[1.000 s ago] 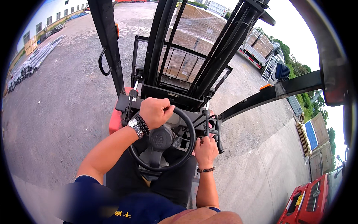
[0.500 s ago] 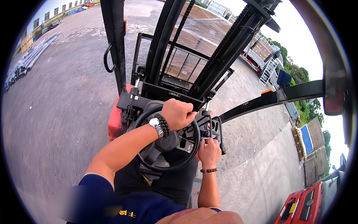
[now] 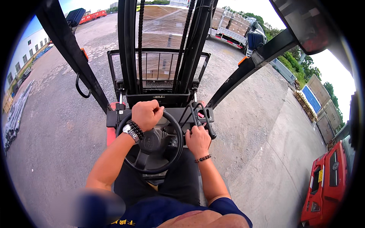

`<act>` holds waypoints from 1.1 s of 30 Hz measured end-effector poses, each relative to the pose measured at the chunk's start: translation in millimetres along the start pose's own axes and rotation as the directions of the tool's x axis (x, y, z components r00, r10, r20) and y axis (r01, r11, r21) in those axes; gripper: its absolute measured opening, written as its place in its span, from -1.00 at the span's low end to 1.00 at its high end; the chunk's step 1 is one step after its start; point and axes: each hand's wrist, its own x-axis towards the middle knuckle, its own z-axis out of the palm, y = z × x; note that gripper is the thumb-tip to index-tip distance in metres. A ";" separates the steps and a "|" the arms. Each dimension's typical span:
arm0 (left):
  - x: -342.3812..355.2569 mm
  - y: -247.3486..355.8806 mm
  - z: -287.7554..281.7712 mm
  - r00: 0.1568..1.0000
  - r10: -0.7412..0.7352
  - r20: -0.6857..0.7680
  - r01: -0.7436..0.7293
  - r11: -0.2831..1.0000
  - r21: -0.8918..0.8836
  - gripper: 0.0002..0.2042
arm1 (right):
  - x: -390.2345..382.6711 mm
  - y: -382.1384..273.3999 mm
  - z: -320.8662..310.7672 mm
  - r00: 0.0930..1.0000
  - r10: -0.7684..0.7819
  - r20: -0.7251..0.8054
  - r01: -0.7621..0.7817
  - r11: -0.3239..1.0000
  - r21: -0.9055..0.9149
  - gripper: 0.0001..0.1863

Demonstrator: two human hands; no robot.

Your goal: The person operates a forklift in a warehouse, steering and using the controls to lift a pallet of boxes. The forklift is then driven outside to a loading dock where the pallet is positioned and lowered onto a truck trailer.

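Note:
I sit in a forklift with my left hand (image 3: 146,115) closed over the top of the black steering wheel (image 3: 180,149). A silver watch (image 3: 131,133) and dark beads circle that wrist. My right hand (image 3: 198,142) is closed beside the wheel, at the base of the black control levers (image 3: 207,117); its fingertips are partly hidden, but it appears to grip a lever. Beyond the wheel rises the black mast (image 3: 128,49) with its chains. Behind the mast's load guard (image 3: 112,70) stands a tall stack of film-wrapped cartons (image 3: 159,40).
A truck carrying cartons (image 3: 237,28) stands at the far right. Nearer on the right are wooden pallets (image 3: 304,104), large panels (image 3: 330,114) and a red truck (image 3: 327,186). Metal pipes (image 3: 17,114) lie at the left. Black cab posts (image 3: 76,57) frame the view.
The view has levelled, so the mast now looks upright and the surroundings have shifted. Both hands keep their places, the left on the wheel and the right at the levers.

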 end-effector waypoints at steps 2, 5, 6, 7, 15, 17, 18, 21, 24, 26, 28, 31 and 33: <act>0.3 -4.4 -2.6 1.000 0.003 -0.009 -0.004 1.000 -0.022 -0.72 | -0.8 -2.7 2.8 1.000 -0.002 0.015 0.002 1.000 0.021 -0.70; -0.6 -10.6 -6.8 1.000 -0.011 -0.015 0.011 0.999 -0.032 -0.72 | 0.6 -11.1 5.3 1.000 -0.003 0.014 0.002 0.999 0.040 -0.70; -1.2 -11.2 -9.1 1.000 -0.014 -0.019 0.013 1.000 -0.026 -0.72 | 0.9 -13.8 6.1 1.000 0.005 0.014 -0.006 0.999 0.052 -0.70; -1.1 -11.6 -11.0 1.000 -0.016 -0.023 0.016 1.000 -0.020 -0.71 | 0.9 -16.4 6.7 1.000 0.012 0.014 -0.013 0.998 0.064 -0.70; -3.8 -17.9 -11.2 0.997 -0.074 -0.036 0.074 0.997 -0.010 -0.71 | 5.2 -22.4 12.3 1.000 0.012 0.029 -0.014 0.995 0.098 -0.71; -0.7 -16.0 -10.1 0.999 -0.035 -0.027 0.035 0.999 0.002 -0.71 | 3.0 -20.5 11.9 1.000 0.013 0.018 -0.015 0.996 0.092 -0.70; -2.2 -14.4 -8.0 0.999 -0.028 -0.027 0.028 1.000 0.007 -0.70 | 0.9 -18.7 10.6 1.000 0.005 0.022 -0.007 0.996 0.086 -0.70; 2.7 -1.6 5.3 0.999 -0.013 -0.039 0.012 0.999 -0.040 -0.71 | -1.5 -10.8 3.4 1.000 0.012 0.018 -0.013 1.000 0.027 -0.68; 4.3 10.8 22.1 0.999 0.043 -0.009 -0.043 0.997 -0.067 -0.72 | -3.0 -1.9 0.5 1.000 -0.001 0.021 0.001 1.000 -0.007 -0.65; 5.1 18.2 33.5 0.996 0.083 -0.007 -0.084 0.994 -0.070 -0.71 | -5.3 2.8 -1.0 1.000 -0.009 -0.012 0.009 0.999 -0.042 -0.66; 5.8 29.6 44.5 0.996 0.094 -0.010 -0.094 0.992 -0.080 -0.72 | -4.8 12.7 -0.3 1.000 0.001 -0.002 -0.001 0.998 -0.059 -0.68; 2.7 37.0 58.0 0.994 0.108 0.003 -0.107 0.990 -0.096 -0.73 | -7.3 17.8 -2.0 1.000 -0.003 0.019 0.004 0.998 -0.058 -0.69; 1.8 41.1 65.6 0.992 0.128 -0.008 -0.128 0.987 -0.098 -0.72 | -7.0 21.5 -3.9 0.999 -0.014 0.030 0.015 0.998 -0.056 -0.69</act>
